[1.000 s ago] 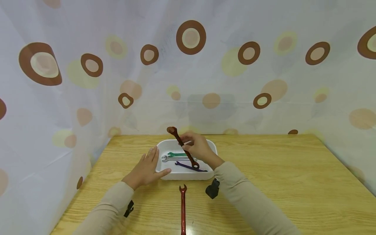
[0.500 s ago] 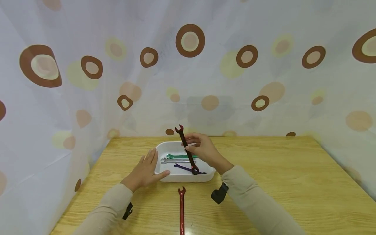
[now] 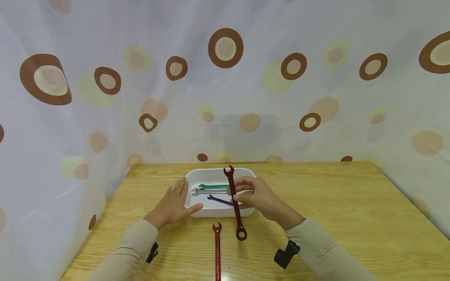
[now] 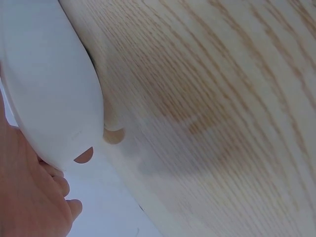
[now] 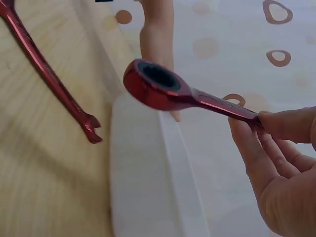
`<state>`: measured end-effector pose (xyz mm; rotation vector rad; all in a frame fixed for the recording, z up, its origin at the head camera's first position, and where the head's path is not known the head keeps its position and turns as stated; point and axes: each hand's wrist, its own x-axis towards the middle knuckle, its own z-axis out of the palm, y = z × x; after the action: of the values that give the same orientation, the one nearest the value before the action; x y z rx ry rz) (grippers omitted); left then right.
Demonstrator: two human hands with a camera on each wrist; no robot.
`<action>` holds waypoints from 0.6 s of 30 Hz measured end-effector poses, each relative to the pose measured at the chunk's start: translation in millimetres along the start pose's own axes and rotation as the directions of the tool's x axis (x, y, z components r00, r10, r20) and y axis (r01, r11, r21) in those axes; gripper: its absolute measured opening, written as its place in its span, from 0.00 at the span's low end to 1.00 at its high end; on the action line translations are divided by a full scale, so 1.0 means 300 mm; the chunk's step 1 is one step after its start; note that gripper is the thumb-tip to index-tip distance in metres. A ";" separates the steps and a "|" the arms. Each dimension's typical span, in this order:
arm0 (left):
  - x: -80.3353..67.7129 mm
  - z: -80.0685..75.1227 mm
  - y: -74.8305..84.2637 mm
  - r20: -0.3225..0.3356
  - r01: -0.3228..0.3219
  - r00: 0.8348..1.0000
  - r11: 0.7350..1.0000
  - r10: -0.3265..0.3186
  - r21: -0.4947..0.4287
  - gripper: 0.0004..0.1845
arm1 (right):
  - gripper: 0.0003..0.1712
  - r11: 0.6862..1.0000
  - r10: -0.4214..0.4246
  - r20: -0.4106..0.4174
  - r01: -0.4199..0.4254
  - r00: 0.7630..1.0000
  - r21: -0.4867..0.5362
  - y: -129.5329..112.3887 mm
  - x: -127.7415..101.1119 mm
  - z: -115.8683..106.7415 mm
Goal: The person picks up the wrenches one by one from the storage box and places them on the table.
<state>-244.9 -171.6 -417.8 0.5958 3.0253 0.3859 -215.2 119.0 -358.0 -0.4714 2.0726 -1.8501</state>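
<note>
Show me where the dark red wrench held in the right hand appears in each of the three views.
Head: the held wrench stands near upright at centre, pinched by the right hand, its ring end low.
Left wrist: not in it.
Right wrist: held wrench crosses the middle, ring end left.
Shared landmark: the white tray.

- Red wrenches: two — one held up [image 3: 235, 203] in the right hand [image 3: 258, 199], one lying flat [image 3: 217, 249] on the table [image 3: 351, 218].
- Wrenches in the tray: three — a green one [image 3: 212, 186], a silver one [image 3: 209, 191] and a purple one [image 3: 219, 200].
- That makes five wrenches.
- White trays [image 3: 197, 175]: one.
- Hands: two — the left hand [image 3: 174, 203] rests on the tray's side.
- Wooden tables: one.
</note>
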 end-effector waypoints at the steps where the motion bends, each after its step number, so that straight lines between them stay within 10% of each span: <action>1: 0.000 0.001 -0.001 0.002 0.003 1.000 1.000 -0.003 0.005 0.55 | 0.21 1.000 0.011 0.010 -0.011 1.000 0.016 0.009 -0.014 -0.002; 18: -0.001 0.002 -0.001 -0.001 -0.004 1.000 1.000 0.004 -0.007 0.55 | 0.23 0.967 0.204 0.030 -0.206 0.979 0.149 0.207 -0.173 0.075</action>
<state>-244.5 -171.8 -418.3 0.6012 3.0229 0.3969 -160.5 128.8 -421.1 -0.2215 1.8755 -1.8560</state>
